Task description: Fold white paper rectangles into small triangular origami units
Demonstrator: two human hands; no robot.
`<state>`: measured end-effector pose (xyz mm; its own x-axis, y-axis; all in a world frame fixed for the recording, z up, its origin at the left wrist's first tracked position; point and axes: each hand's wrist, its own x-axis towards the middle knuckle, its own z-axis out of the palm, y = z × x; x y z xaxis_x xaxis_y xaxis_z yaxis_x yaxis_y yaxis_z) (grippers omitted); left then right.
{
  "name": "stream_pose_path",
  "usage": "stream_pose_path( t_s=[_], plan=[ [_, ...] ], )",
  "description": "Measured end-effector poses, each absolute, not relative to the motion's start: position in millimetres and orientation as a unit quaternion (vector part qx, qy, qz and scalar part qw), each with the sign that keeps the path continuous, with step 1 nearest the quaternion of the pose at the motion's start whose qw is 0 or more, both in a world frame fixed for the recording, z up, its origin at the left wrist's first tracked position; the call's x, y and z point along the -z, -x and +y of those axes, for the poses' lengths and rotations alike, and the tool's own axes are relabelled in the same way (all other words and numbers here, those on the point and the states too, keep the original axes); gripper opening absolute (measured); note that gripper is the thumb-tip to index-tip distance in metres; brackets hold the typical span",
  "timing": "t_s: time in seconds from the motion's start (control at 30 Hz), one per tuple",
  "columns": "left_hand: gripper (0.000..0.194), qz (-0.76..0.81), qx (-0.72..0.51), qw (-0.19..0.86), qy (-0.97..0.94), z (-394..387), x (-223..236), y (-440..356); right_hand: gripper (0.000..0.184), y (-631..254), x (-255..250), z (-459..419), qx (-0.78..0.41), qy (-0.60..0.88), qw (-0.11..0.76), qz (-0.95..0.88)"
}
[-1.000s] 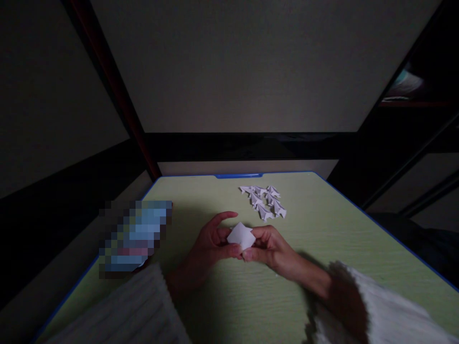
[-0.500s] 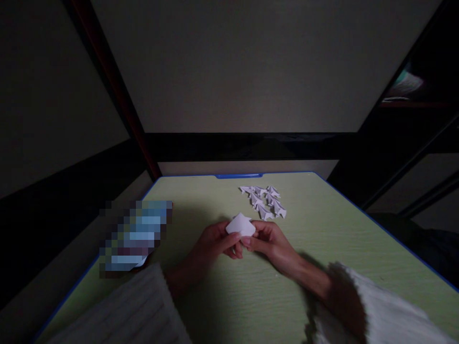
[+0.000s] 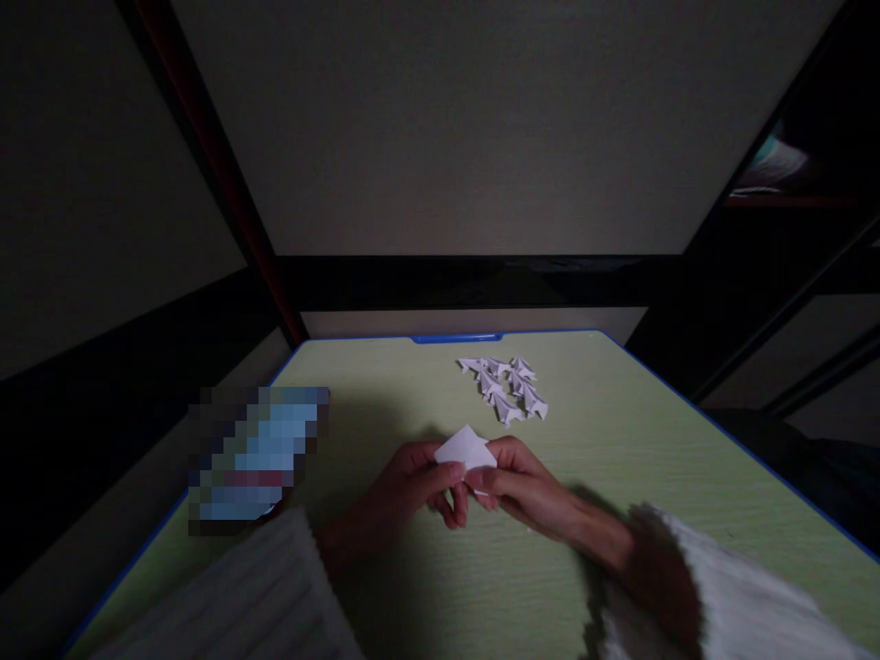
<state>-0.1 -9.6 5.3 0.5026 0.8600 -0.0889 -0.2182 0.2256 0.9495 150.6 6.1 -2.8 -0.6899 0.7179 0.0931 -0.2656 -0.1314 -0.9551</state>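
plainly, the folded paper (image 3: 466,445) points one corner forward (long axis unclear).

Pale ribbed sleeves (image 3: 240,596), probably knitted, with wavy-edged cuffs (image 3: 696,550), leave left hand (image 3: 416,478) and right hand (image 3: 521,478) bare.

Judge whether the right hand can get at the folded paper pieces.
Probably yes: nothing visible blocks the right hand from the folded pieces, though its fingers pinch the white paper.
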Motion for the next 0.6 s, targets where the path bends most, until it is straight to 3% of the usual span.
stream_pose_path(
  t_s=[0.6],
  plan=[
    [0.027,0.294,-0.396,0.737,-0.463,-12.2,-6.4,-2.9,0.019,-151.2,4.7,3.8,-0.727,0.170,0.341,-0.571]
  ],
)
